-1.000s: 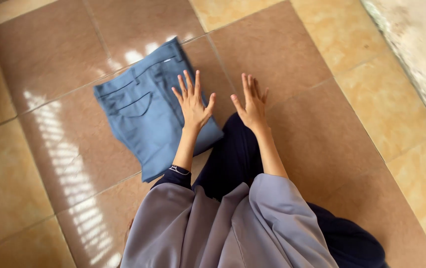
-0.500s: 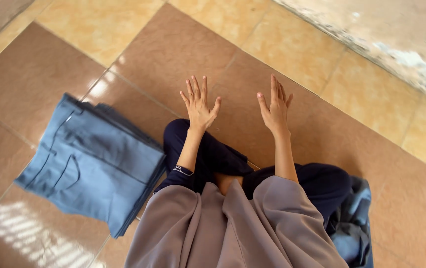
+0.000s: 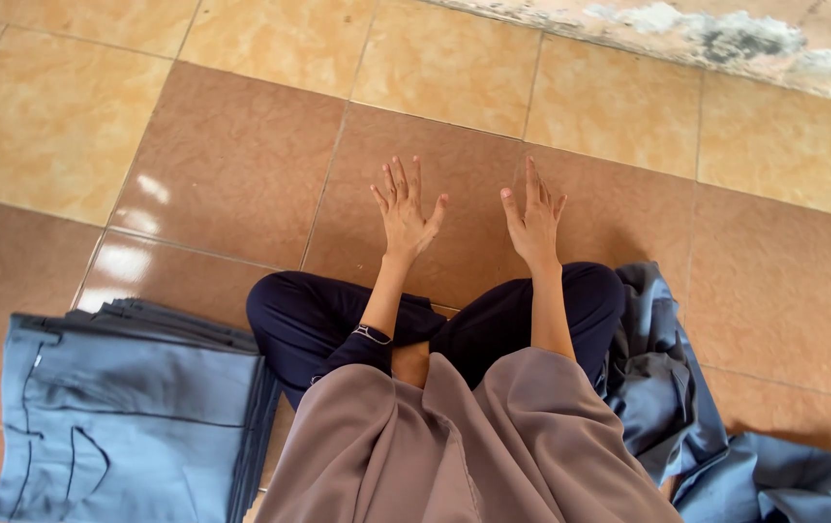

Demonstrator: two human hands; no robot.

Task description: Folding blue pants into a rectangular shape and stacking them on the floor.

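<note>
Left hand (image 3: 404, 208): open, fingers spread and extended forward, palm down over the brown floor tile (image 3: 241, 165). It holds nothing. Whether the palm touches the tile or hovers just above it cannot be told from this view.

Right hand (image 3: 533, 215): same posture, open flat, fingers together-to-slightly-spread, pointing away from the body. Empty. Contact with the floor likewise cannot be told. The two hands lie side by side, near each other but apart, ahead of the crossed legs.

Person is seated cross-legged on the floor; dark navy trouser legs (image 3: 309, 320) are folded beneath the forearms. A thin bracelet (image 3: 373, 334) sits on the left wrist. A taupe garment (image 3: 454, 446) drapes over the lap toward the bottom edge of the view.

Folded blue trousers (image 3: 135, 416): a neat stack, several layers visible at its right edge, lying on the floor at the person's left, just beside the left knee, near the lower-left corner of the view. Well apart from both hands.

Loose blue cloth (image 3: 686, 407): crumpled, unfolded heap on the floor at the person's right, touching the right knee and running to the lower-right corner.

Far edge: lighter orange tiles (image 3: 454, 58), then a worn pale wall base (image 3: 725, 34).
</note>
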